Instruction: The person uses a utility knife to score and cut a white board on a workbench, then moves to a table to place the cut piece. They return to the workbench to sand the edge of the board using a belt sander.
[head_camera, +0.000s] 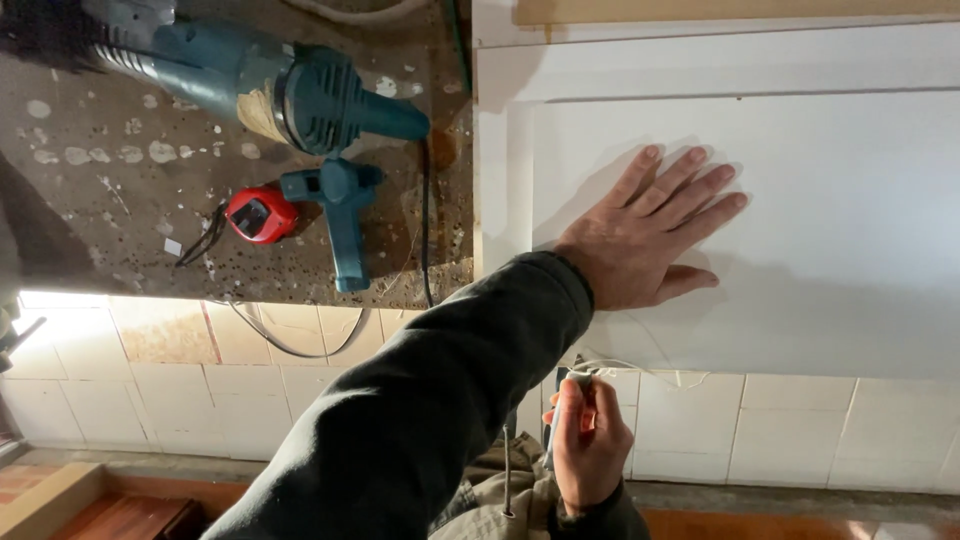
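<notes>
My left hand (650, 235) lies flat, fingers spread, on a white framed panel (840, 200) that rests on the workbench. Its dark sleeve reaches in from the lower middle. My right hand (588, 440) is below the panel's near edge, fingers closed around a small slim tool (580, 378) whose tip touches the panel's lower edge. A thin white curl of material (650, 370) hangs along that edge beside the tool.
A teal power tool (270, 90) with a side handle (345, 220) lies on the paint-spattered bench (100, 200), with a red tape measure (262, 214) beside it. A black cord (425, 220) runs along the panel's left side. Pale floor tiles (800, 430) lie below.
</notes>
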